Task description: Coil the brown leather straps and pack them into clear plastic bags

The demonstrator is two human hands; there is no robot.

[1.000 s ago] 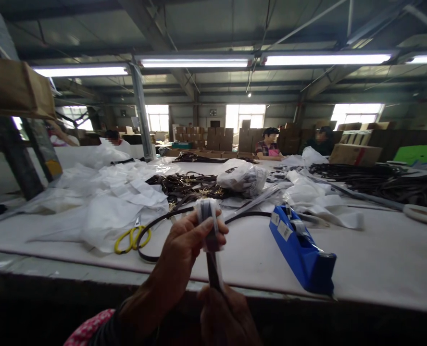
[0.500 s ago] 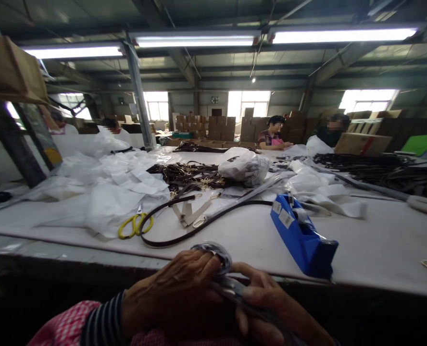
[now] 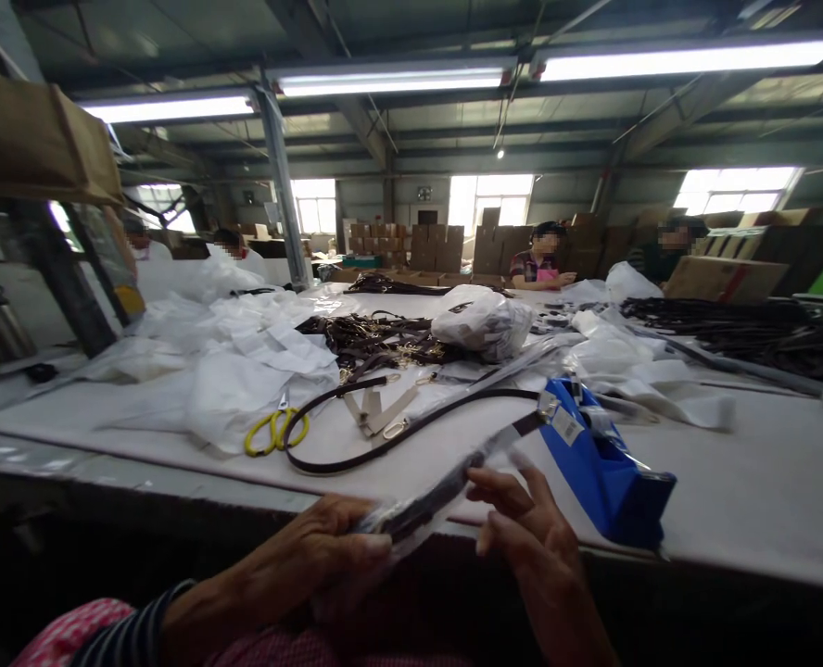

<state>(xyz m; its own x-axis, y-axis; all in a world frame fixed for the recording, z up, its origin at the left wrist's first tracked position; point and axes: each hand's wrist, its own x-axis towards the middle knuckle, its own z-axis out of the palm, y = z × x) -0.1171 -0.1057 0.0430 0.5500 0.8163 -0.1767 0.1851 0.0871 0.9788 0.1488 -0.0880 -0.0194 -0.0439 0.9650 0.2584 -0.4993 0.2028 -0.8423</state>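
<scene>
My left hand is closed around one end of a dark strap in a clear plastic sleeve, the thumb lying along its top. The sleeve slants up and to the right over the table's front edge. Beside its far part is my right hand, fingers apart and slightly blurred; whether a fingertip touches the plastic I cannot tell. A blue tape dispenser stands right of that hand. Behind the sleeve, a long dark strap curves across the table, near beige strap pieces with a metal clip.
Yellow-handled scissors lie left of the curved strap. White sheets are heaped at the left. A pile of dark straps with metal clips and a stuffed plastic bag are mid-table. Several people sit across and to the left.
The rolled plastic-covered strap is now stretched out to the right. My left hand has moved left and down; my right hand has come off the lower part, its fingers spread. The view has shifted slightly left.
</scene>
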